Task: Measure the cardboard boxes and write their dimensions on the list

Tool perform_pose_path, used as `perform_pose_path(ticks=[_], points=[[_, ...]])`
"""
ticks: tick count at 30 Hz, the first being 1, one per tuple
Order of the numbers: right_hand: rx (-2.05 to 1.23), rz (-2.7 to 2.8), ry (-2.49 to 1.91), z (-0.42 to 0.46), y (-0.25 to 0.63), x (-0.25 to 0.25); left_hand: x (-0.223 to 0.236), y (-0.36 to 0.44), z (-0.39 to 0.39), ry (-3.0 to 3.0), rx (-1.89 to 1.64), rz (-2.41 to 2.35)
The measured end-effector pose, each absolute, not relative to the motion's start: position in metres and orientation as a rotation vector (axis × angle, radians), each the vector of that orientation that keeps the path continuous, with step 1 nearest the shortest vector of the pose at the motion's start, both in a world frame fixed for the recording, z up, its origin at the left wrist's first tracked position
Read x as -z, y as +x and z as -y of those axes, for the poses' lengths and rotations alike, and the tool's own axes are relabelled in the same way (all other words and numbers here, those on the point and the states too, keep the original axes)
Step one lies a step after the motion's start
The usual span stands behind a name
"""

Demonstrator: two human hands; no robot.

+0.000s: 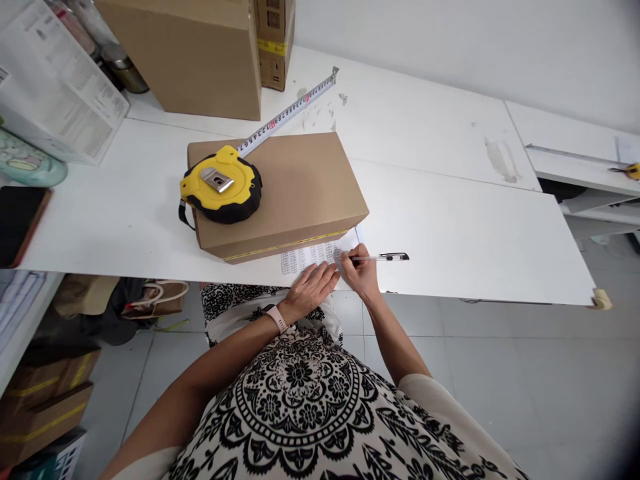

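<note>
Head view: grips the pen [385, 257] in the right hand [361, 272], with the fingers clamped on the barrel near the writing end, likely for fine control, and with the clip end out to the right. Cannot tell of contact between nib and paper [320, 254], with the fingers in the way. Rests the left hand [311, 289] on the near edge of the paper, with nothing in its grasp and with its fingers straight and nearly together, apparently to stop any slipping. Has the paper, covered in columns of small dark marks, on the counter [460, 240] along the near side of the box [305, 180], in easy reach of the 2 hands; cannot tell whether just beside or partly under. Has the tape measure [220, 183] on top of the box at the left end, with the blade [290, 117] run out past the far edge and scale upward, perhaps parked there to leave room for writing. Shows the carton [205, 63] farther back and the phone [23, 223] at far left, well apart from the hands, presumably for elbow room.
</note>
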State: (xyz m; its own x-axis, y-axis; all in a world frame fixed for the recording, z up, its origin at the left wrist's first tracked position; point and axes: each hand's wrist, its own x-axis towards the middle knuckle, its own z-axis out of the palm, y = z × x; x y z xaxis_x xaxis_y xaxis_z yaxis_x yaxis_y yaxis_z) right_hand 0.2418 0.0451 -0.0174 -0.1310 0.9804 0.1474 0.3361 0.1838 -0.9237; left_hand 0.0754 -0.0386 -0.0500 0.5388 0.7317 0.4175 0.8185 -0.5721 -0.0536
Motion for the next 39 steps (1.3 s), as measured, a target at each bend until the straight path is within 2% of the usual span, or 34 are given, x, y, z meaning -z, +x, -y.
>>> perform_pose_path(ticks=[39], points=[[-0.943,1.606,-1.326,-0.0451,0.2416,0.0152,0.0564,0.0766,0.0396,-2.545,0.533,1.317]])
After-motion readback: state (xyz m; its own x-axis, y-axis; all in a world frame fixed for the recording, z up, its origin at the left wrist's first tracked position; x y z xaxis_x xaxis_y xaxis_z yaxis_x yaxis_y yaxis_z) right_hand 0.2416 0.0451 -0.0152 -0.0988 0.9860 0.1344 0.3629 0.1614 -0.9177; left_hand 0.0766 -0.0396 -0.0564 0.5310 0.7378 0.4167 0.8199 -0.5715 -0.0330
